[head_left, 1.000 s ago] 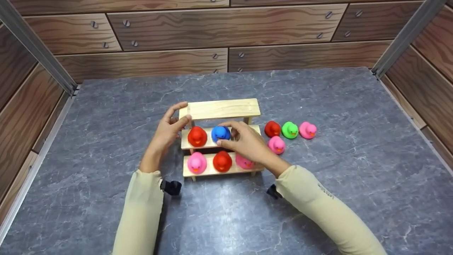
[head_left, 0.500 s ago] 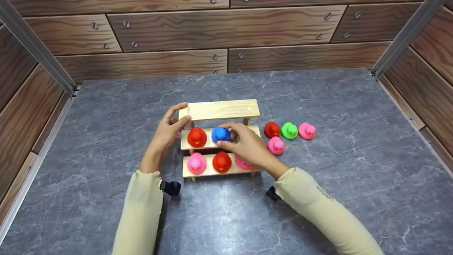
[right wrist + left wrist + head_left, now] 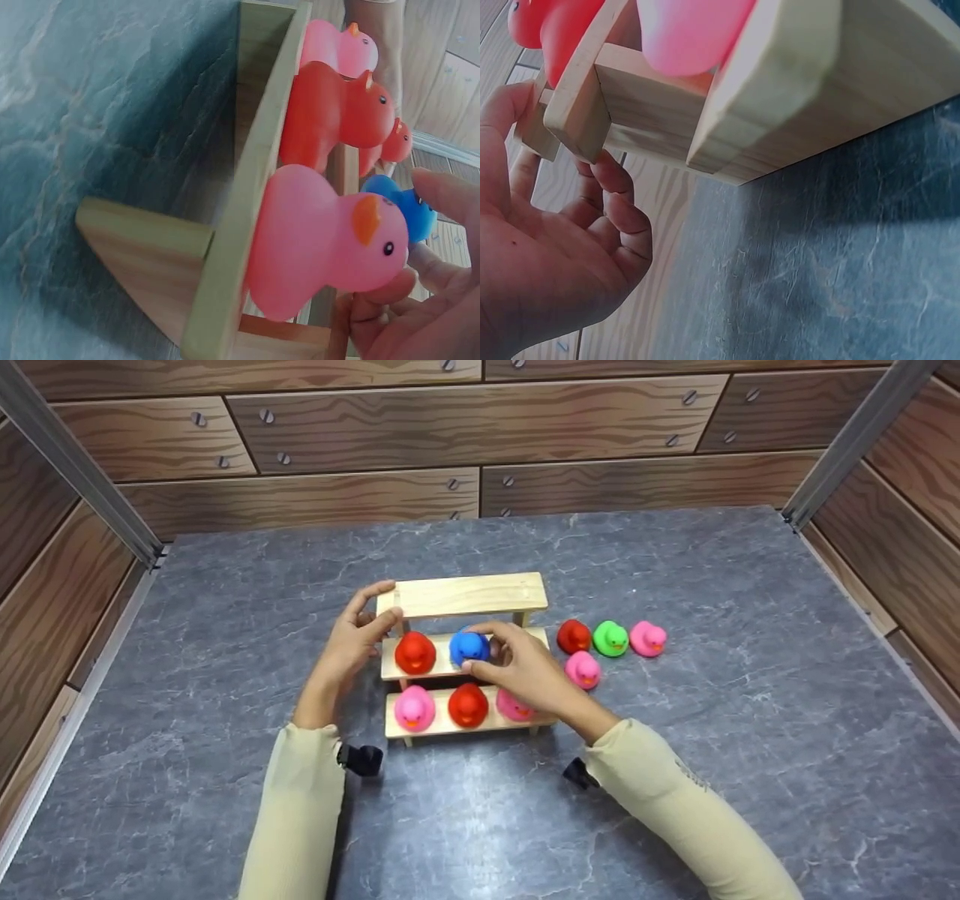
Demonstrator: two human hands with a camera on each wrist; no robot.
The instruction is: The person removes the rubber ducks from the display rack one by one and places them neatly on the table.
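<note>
A wooden three-step stand (image 3: 469, 594) stands on the table. My left hand (image 3: 351, 643) grips the left end of its top shelf, thumb in front and a finger behind. In the left wrist view, other fingers curl under the end of a shelf (image 3: 577, 124). On the middle shelf, my right hand (image 3: 529, 671) pinches a blue rubber duck (image 3: 469, 646) between thumb and fingers. To its left sits a red duck (image 3: 415, 652). The bottom shelf bears a pink duck (image 3: 414, 708), a red duck (image 3: 468, 705) and another pink duck (image 3: 296, 236), partly behind my right hand in the head view.
Right of the stand, a red duck (image 3: 574, 637), a green duck (image 3: 610, 638) and a pink duck (image 3: 648, 638) form a row on the grey table (image 3: 712, 780). Another pink duck (image 3: 583, 670) lies just in front. Wood-patterned walls (image 3: 360, 431) enclose the back and sides.
The blue duck has turned slightly in my right hand's fingers, staying at the same place on the middle shelf. My left hand keeps its grip on the stand.
</note>
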